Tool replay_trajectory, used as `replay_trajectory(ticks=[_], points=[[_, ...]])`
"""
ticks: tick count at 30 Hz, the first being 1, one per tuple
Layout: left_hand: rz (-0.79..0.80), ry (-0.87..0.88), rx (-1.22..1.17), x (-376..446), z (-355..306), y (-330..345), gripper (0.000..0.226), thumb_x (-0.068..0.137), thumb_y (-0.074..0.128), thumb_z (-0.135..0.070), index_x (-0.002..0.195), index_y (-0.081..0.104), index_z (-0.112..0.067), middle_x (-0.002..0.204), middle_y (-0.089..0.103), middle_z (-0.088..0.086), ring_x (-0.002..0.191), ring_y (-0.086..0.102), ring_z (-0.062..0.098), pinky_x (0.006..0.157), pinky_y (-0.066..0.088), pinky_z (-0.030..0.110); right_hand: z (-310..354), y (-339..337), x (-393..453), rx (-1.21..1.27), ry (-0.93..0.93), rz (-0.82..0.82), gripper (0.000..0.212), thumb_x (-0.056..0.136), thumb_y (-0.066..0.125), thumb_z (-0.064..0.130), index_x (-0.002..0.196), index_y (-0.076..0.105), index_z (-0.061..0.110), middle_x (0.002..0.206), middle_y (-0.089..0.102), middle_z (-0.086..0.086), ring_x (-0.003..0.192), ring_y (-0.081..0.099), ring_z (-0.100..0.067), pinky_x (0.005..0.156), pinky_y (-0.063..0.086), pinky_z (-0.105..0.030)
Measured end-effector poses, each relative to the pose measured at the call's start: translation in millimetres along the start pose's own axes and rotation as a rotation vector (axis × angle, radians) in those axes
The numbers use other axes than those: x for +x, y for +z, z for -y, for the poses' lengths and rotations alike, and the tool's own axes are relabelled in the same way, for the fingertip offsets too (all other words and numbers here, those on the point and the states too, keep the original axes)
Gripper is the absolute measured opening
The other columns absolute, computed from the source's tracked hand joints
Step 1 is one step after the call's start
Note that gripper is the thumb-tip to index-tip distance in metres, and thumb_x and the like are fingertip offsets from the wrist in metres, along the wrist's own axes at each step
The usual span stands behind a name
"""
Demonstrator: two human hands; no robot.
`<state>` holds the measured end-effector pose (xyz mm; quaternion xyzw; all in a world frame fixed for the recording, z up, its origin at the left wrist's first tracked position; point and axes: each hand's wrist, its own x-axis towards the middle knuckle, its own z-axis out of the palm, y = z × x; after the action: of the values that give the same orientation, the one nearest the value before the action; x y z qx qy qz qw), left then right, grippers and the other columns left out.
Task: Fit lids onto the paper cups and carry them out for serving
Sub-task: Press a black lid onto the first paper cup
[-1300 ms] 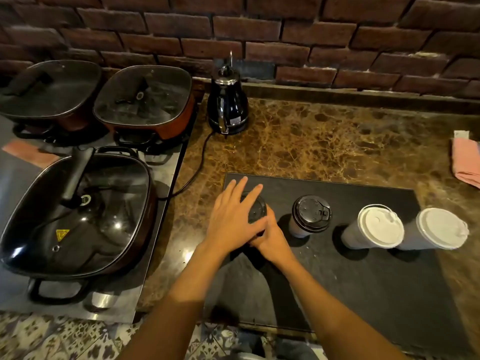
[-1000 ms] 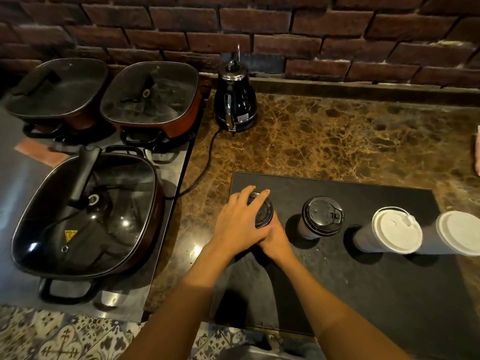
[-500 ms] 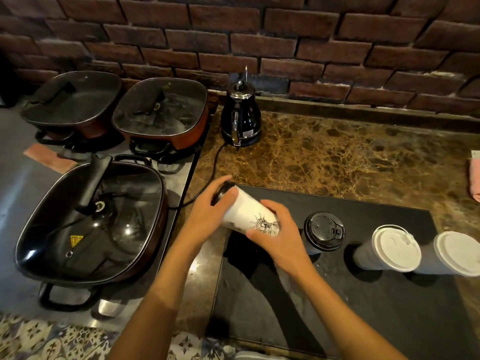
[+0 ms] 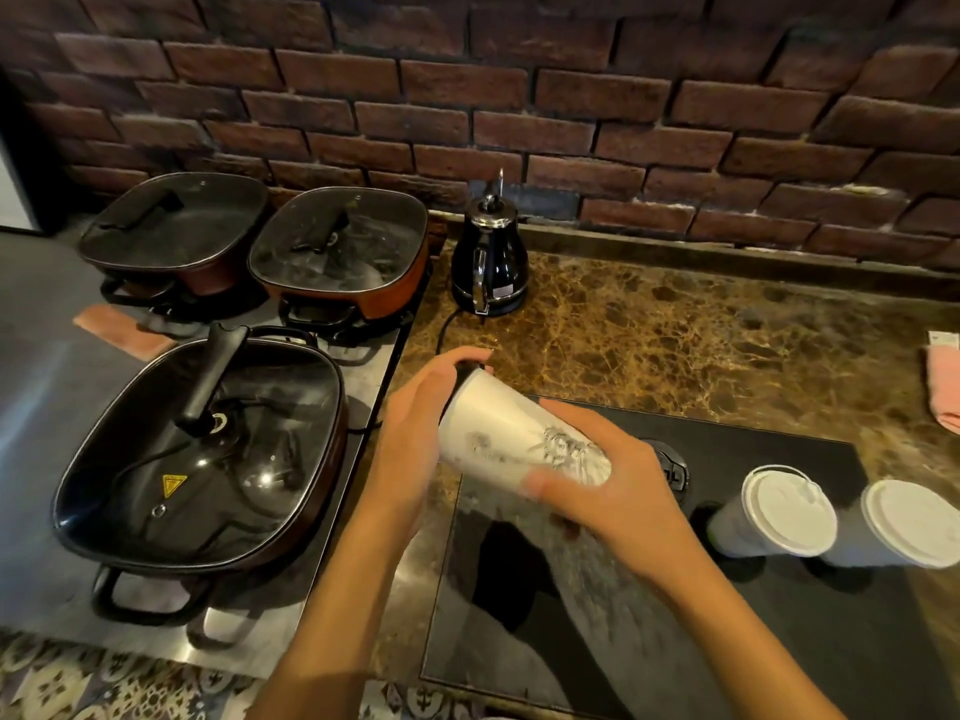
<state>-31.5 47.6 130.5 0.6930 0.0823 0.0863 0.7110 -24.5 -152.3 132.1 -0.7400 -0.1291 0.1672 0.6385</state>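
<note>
Both my hands have lifted the white printed paper cup (image 4: 511, 433) off the black slate tray (image 4: 779, 641): left hand (image 4: 415, 439) covers its black lid, right hand (image 4: 613, 491) grips its base.

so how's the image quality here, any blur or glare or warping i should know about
Head view: dim, warm light; motion blur smears the right hand and the print on the tilted paper cup held in both hands; small glare spots sit on the near glass pan lid; wide-angle distortion bows the brick wall courses; the two white-lidded cups at right look soft and cast dark shadows on the black mat.
</note>
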Motion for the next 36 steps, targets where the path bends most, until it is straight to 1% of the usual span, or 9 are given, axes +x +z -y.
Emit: replay_trajectory(ticks=[5,11,18,21,24,26,30,32,36], points=[[0.025,0.063,-0.021,-3.9,-14.2,9.3,0.039,0.097,0.041,-0.05,0.118,0.069,-0.033,0.109,0.073,-0.001,0.093,0.071,0.018,0.071,0.057,0.031,13.5,-6.6,-2.8,0.352,0.191,0.026,0.044,0.077,0.075,0.043,0.118,0.064,0.029,0.093,0.073,-0.015,0.052,0.064,-0.027,0.039,0.049,-0.026],[-0.033,-0.136,-0.086,-4.2,-25.8,15.3,0.039,0.08,0.049,-0.057,0.101,0.075,-0.037,0.093,0.074,-0.008,0.08,0.07,0.01,0.058,0.053,0.031,26.9,-16.8,-11.5,-0.582,-0.316,-0.007,0.076,0.071,0.074,0.057,0.139,0.044,0.04,0.126,0.051,0.018,0.115,0.053,0.0,0.088,0.047,-0.017],[0.058,-0.055,-0.06,-14.9,-34.2,14.7,0.039,0.092,0.041,-0.055,0.111,0.071,-0.039,0.101,0.075,-0.006,0.084,0.072,0.007,0.058,0.053,0.022,32.2,-14.5,-26.5,-0.641,-0.38,-0.078,0.077,0.074,0.072,0.056,0.142,0.043,0.035,0.125,0.054,0.019,0.114,0.054,-0.001,0.085,0.052,-0.023],[0.067,0.04,-0.049,-17.3,-38.1,14.0,0.042,0.094,0.041,-0.055,0.118,0.069,-0.034,0.105,0.074,-0.003,0.09,0.073,0.012,0.066,0.058,0.026,32.3,-9.7,-30.4,-0.323,-0.202,-0.085,0.067,0.07,0.078,0.049,0.132,0.055,0.04,0.119,0.064,0.018,0.101,0.065,-0.005,0.069,0.055,-0.02],[0.091,0.109,0.002,-17.8,-42.7,12.4,0.042,0.096,0.04,-0.055,0.121,0.068,-0.035,0.112,0.072,-0.003,0.098,0.071,0.017,0.075,0.06,0.032,32.2,-4.0,-33.3,0.326,0.044,0.061,0.047,0.073,0.079,0.036,0.118,0.068,0.03,0.098,0.074,-0.008,0.063,0.068,-0.02,0.043,0.049,-0.022],[0.095,0.127,0.027,-17.4,-44.6,12.9,0.042,0.095,0.041,-0.055,0.119,0.069,-0.036,0.113,0.072,-0.004,0.099,0.071,0.018,0.078,0.059,0.034,31.6,-3.1,-35.0,0.414,0.102,0.079,0.046,0.074,0.077,0.037,0.118,0.069,0.027,0.096,0.074,-0.012,0.059,0.066,-0.025,0.041,0.049,-0.024],[0.044,0.07,-0.003,-14.3,-45.5,15.6,0.04,0.089,0.045,-0.053,0.11,0.073,-0.034,0.109,0.073,0.0,0.097,0.071,0.024,0.077,0.059,0.048,35.4,-3.5,-36.6,-0.296,-0.167,-0.126,0.068,0.067,0.078,0.051,0.13,0.052,0.043,0.119,0.059,0.021,0.105,0.063,-0.008,0.072,0.055,-0.018],[0.038,0.045,-0.013,-13.6,-45.8,16.3,0.041,0.088,0.045,-0.053,0.109,0.073,-0.034,0.11,0.073,0.002,0.098,0.071,0.026,0.076,0.058,0.047,36.1,-4.2,-37.4,-0.606,-0.365,-0.155,0.076,0.07,0.075,0.052,0.138,0.045,0.036,0.126,0.051,0.019,0.115,0.054,-0.003,0.085,0.051,-0.018],[0.067,0.076,-0.007,-15.9,-49.5,16.5,0.042,0.092,0.043,-0.053,0.116,0.071,-0.032,0.112,0.073,0.002,0.098,0.071,0.023,0.074,0.059,0.037,38.9,-4.5,-40.7,-0.67,-0.417,-0.18,0.077,0.072,0.076,0.05,0.14,0.043,0.037,0.123,0.052,0.021,0.114,0.053,0.002,0.085,0.048,-0.013]])
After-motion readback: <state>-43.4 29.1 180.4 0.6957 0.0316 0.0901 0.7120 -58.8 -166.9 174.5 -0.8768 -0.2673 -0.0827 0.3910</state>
